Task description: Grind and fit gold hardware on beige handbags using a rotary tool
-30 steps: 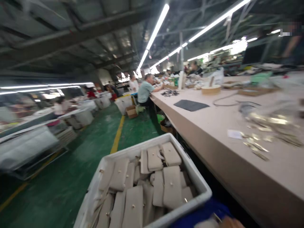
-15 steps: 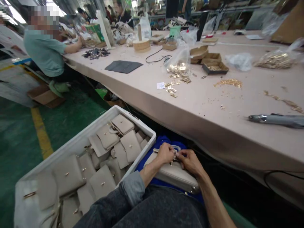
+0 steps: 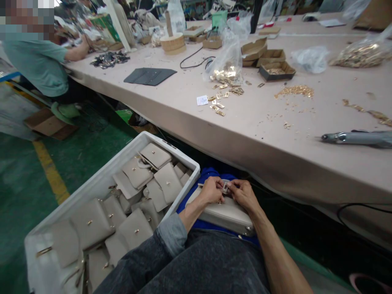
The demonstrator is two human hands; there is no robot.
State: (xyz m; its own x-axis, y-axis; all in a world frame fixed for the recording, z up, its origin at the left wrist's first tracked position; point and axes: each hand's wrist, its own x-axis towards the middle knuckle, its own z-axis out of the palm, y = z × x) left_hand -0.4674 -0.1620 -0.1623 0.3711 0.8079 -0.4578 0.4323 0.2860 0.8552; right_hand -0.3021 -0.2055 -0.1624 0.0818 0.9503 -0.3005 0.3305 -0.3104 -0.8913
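The small metal fitting (image 3: 226, 187) sits on the top edge of the pale bag (image 3: 225, 214), and both my grips are closed on it. My left grip (image 3: 211, 191) pinches it from one side and my right grip (image 3: 243, 194) from the other, fingertips almost meeting. I judge that I hold it from both sides so that so small a piece cannot twist.

The bag lies flat across my lap, under my grips, on a blue cloth (image 3: 211, 173), which I take to spare its surface and free both hands. Just left of my left grip stands a white bin (image 3: 92, 185) packed with pale flaps (image 3: 136, 173), within easy reach.

Ahead of my grips runs the counter (image 3: 275, 134). To the right on it a grey driver (image 3: 355, 138) lies alone. Farther out, gold fittings (image 3: 219, 107) are scattered beside a plastic sack (image 3: 226, 67). Far to the left a person (image 3: 39, 61) sits at the same counter.
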